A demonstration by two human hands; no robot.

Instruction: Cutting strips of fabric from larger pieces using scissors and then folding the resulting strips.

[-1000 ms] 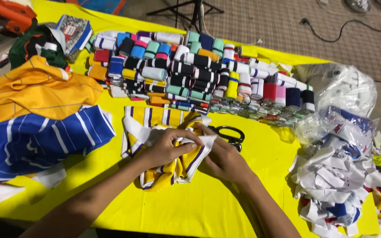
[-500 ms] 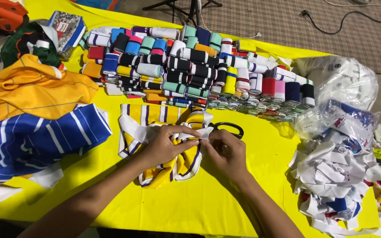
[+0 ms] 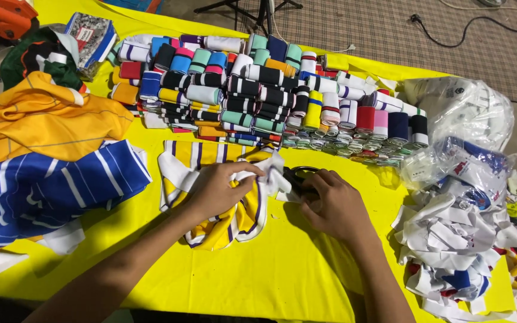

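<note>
On the far left of the yellow worktop (image 3: pixel 306 275) I see an orange shirt (image 3: pixel 43 122) lying above a blue shirt with white stripes (image 3: pixel 43 191), and at about 11 o'clock from them a green garment (image 3: pixel 31 60) and a small printed packet (image 3: pixel 91 36).

Moving right, my left hand (image 3: pixel 219 188) rests on the bundle of yellow, white and purple striped collar strips (image 3: pixel 210 179). Its fingers (image 3: pixel 252 170) are closed together, pinching a white edge of the bundle at the hand's 2 o'clock. The bundle lies flat near the middle of the worktop, mostly under and around that hand; its long axis runs roughly from 12 to 6 o'clock, with the striped ends fanned toward 12 and the folded ends trailing toward 6.

Behind it, toward 12 o'clock, rows of rolled fabric bands (image 3: pixel 258 90) in many colours fill the far side of the worktop.

Just right of the bundle my right hand (image 3: pixel 333 206) lies palm down on a pair of black scissors (image 3: pixel 300 176). Its fingers (image 3: pixel 318 182) are curled over the handles at the hand's 10 o'clock; I cannot tell whether they actually clamp the scissors or only touch them. The scissors sit between my two hands, touching the white edge of the bundle.

On the far right lie clear plastic bags (image 3: pixel 462 113) and a loose heap of white strips (image 3: pixel 450 239).
</note>
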